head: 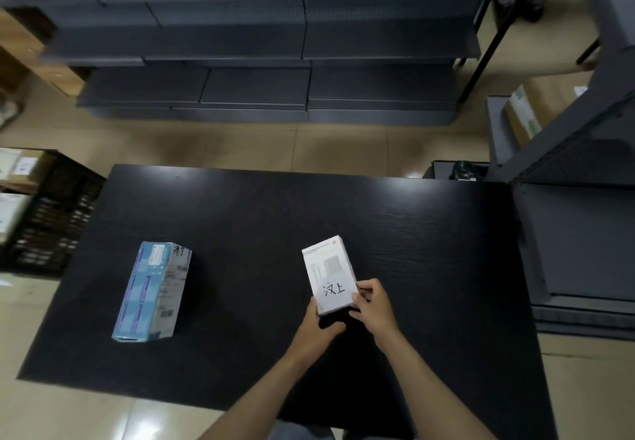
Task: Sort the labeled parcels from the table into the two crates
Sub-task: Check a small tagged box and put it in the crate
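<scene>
A small white parcel (328, 273) with black handwritten characters is held over the black table (261, 213), right of centre. My left hand (318, 328) grips its near left corner from below, and my right hand (372, 304) holds its near right edge. A light blue parcel (153, 290) with a barcode label and handwriting lies on the table to the left, apart from both hands. A black slatted crate (56, 214) holding several parcels stands on the floor left of the table. A second dark crate (458, 170) shows partly past the table's far right corner.
Grey metal shelving (580, 233) stands close along the table's right side, with cardboard boxes (536, 110) on it. Stacked dark grey boxes (257, 61) fill the far side of the tiled floor. Brown cartons (24, 51) sit at the far left.
</scene>
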The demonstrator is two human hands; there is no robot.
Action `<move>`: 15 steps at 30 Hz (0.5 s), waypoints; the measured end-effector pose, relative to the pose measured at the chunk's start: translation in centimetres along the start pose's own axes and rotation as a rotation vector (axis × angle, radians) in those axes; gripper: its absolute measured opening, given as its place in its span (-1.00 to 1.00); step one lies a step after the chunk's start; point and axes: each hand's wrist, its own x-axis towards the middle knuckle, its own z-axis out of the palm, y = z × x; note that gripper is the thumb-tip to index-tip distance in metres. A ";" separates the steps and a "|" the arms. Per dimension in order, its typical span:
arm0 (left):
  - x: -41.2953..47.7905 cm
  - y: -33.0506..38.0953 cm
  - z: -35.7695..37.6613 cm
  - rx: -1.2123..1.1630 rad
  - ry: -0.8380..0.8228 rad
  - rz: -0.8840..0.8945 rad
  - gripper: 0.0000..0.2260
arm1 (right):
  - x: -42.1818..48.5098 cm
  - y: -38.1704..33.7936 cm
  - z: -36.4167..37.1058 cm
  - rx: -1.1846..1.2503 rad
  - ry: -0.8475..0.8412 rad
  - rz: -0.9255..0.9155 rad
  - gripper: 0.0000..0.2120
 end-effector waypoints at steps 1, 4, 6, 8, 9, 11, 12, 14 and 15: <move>-0.6 -0.3 0.1 -0.014 0.011 0.011 -0.33 | -0.2 0.3 0.1 0.012 0.018 -0.011 -0.87; -2.3 -0.7 -0.4 -0.014 0.058 0.062 -0.38 | -1.2 1.1 0.1 0.087 0.005 -0.018 -0.87; -3.5 -0.3 -1.1 0.008 0.081 0.107 -0.42 | -2.2 1.4 0.0 0.132 -0.019 -0.017 -0.83; -4.7 0.6 -2.0 0.015 0.111 0.168 -0.42 | -3.2 1.2 0.1 0.166 -0.030 -0.029 -0.75; -5.2 1.2 -2.4 0.014 0.128 0.212 -0.41 | -3.7 1.0 0.2 0.165 -0.033 -0.045 -0.69; -5.9 2.4 -3.1 0.007 0.163 0.281 -0.40 | -4.9 0.1 0.8 0.140 -0.035 -0.098 -0.57; -6.2 2.9 -3.6 -0.004 0.174 0.293 -0.40 | -5.7 -0.4 1.2 0.114 -0.039 -0.137 -0.53; -6.6 3.7 -5.0 -0.040 0.179 0.302 -0.35 | -7.1 -1.7 2.4 0.034 -0.040 -0.229 -0.50; -6.6 4.0 -5.7 -0.054 0.175 0.299 -0.29 | -7.8 -2.2 3.1 -0.023 -0.031 -0.282 -0.50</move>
